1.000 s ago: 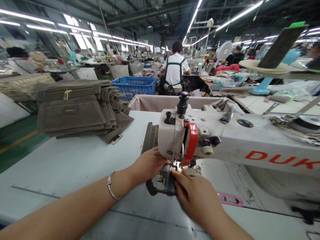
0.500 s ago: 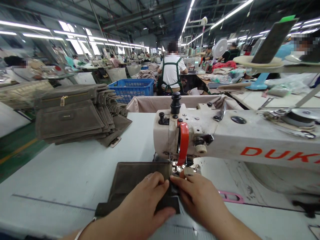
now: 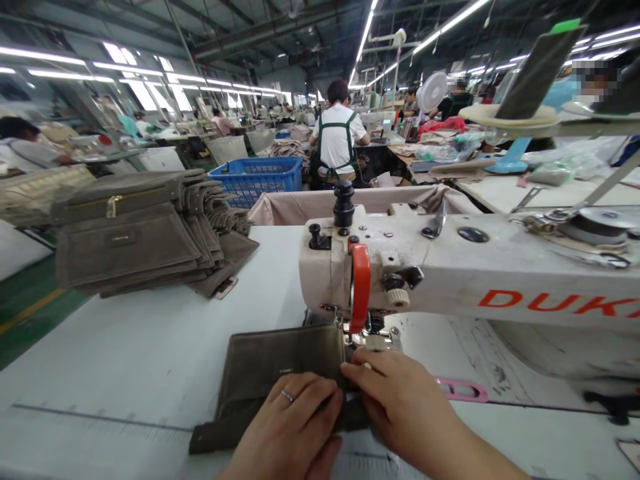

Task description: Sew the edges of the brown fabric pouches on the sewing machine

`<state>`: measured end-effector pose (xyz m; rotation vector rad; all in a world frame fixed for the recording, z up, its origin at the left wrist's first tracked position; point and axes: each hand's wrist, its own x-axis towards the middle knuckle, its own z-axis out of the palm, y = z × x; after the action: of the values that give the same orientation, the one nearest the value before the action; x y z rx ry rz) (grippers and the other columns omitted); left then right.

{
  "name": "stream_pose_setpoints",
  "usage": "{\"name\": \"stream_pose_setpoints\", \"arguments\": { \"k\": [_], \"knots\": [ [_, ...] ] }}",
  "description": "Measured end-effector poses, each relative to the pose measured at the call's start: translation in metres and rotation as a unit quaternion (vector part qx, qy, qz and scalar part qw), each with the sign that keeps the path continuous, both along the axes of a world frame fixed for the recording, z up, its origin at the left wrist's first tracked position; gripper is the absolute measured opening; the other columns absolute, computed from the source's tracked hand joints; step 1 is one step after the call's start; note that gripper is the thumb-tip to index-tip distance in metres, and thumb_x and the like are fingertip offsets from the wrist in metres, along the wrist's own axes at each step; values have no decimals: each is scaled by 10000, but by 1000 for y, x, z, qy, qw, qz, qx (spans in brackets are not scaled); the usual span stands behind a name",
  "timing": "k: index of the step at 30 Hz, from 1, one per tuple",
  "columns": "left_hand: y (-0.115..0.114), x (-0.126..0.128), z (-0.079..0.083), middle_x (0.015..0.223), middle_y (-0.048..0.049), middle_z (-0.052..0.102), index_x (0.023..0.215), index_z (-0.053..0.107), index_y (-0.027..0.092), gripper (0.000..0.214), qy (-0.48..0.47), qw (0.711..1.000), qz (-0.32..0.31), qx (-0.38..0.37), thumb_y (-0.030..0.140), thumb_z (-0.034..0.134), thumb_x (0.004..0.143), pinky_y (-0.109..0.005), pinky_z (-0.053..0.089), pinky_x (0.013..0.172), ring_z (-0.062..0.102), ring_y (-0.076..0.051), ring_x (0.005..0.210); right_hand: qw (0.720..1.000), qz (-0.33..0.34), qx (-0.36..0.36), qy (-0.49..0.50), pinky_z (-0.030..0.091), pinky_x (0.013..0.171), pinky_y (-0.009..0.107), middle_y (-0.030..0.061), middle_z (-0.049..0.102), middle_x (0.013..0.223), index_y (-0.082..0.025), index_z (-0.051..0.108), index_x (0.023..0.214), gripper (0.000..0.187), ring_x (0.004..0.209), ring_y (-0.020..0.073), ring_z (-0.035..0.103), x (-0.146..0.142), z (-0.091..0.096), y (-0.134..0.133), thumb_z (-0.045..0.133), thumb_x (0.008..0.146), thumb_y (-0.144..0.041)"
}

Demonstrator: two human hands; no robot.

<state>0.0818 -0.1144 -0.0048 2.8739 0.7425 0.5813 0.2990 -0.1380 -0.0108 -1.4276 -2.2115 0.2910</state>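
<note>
A dark olive-brown bag piece (image 3: pixel 280 353) with a small label lies on the sewing machine's bed, its right edge under the needle area of the white sewing machine (image 3: pixel 450 260). My left hand (image 3: pixel 300 413), with a ring on one finger, is closed on the lower part of the piece, thumb beneath, where a folded flap sticks out to the left. Just in front of the presser foot, my right hand (image 3: pixel 400 387) pinches the right edge of the same piece. Both hands are close together, and the fingertips partly cover the fabric.
A stack of similar brown bags (image 3: pixel 130 240) lies on the table at the left. Behind the machine hangs a beige cloth bin (image 3: pixel 290 207), with a blue basket (image 3: pixel 257 180) beyond. A pink plastic piece (image 3: pixel 465 390) lies right of my hands. A co-worker (image 3: pixel 337 137) sits ahead.
My left hand has shifted down along the bag piece, uncovering its label, and its fingers are curled more. My right hand stays at the edge. The view has moved slightly.
</note>
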Motion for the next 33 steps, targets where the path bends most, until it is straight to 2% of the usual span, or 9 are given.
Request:
{"name": "stream_pose_setpoints", "arguments": {
  "k": [6, 13, 16, 20, 23, 28, 33],
  "knots": [
    [12, 6, 9, 1213, -89, 634, 1202, 594, 148, 327, -2, 999, 9, -51, 158, 555, 877, -472, 517, 964, 578, -279, 1083, 999, -33, -18, -27, 544, 855, 398, 113, 652, 1107, -209, 620, 1251, 448, 976, 248, 624, 0, -8, 5, 477, 852, -64],
    [34, 11, 9, 1192, -76, 633, 1185, 592, 160, 321, -12, 997, 9, -72, 148, 625, 866, -478, 496, 970, 556, -274, 1084, 995, -54, -68, -38, 546, 823, 422, 108, 621, 1155, -231, 575, 1308, 488, 963, 266, 619, -3, -2, 8, 478, 859, -68],
    [39, 11, 5, 1178, -62, 621, 1165, 598, 182, 290, -21, 996, 13, -82, 154, 629, 879, -471, 477, 981, 544, -265, 1084, 996, -56, -75, 14, 538, 813, 366, 75, 631, 1072, -246, 628, 1219, 438, 925, 226, 613, -1, 2, 9, 476, 855, -55],
    [42, 9, 1, 1093, -54, 614, 1129, 605, 199, 209, -19, 995, 33, -96, 171, 573, 924, -457, 463, 972, 539, -248, 1039, 993, -67, -72, 61, 514, 802, 311, 65, 610, 984, -204, 689, 1039, 326, 878, 190, 598, 5, 7, 11, 482, 847, -41],
    [42, 7, 0, 1106, -60, 612, 1143, 598, 196, 206, -12, 996, 36, -84, 188, 550, 943, -457, 456, 973, 539, -251, 1053, 994, -66, -80, 41, 502, 760, 300, 50, 605, 953, -228, 705, 1002, 298, 852, 185, 595, 7, 9, 12, 506, 849, -68],
    [42, 7, 0, 1182, -59, 613, 1220, 580, 209, 264, -17, 999, 17, -39, 196, 534, 960, -434, 429, 1021, 539, -241, 1110, 996, -52, -73, 13, 485, 717, 300, 37, 613, 950, -283, 686, 1116, 382, 837, 192, 593, 6, 9, 12, 510, 836, -91],
    [43, 9, 1, 1135, -54, 651, 1205, 590, 177, 241, -37, 999, -17, -29, 169, 506, 979, -376, 440, 1010, 574, -208, 1068, 997, -46, -67, 4, 494, 752, 331, 51, 627, 1020, -280, 631, 1211, 427, 877, 214, 592, 4, 7, 10, 504, 839, -112]
  ]
}}
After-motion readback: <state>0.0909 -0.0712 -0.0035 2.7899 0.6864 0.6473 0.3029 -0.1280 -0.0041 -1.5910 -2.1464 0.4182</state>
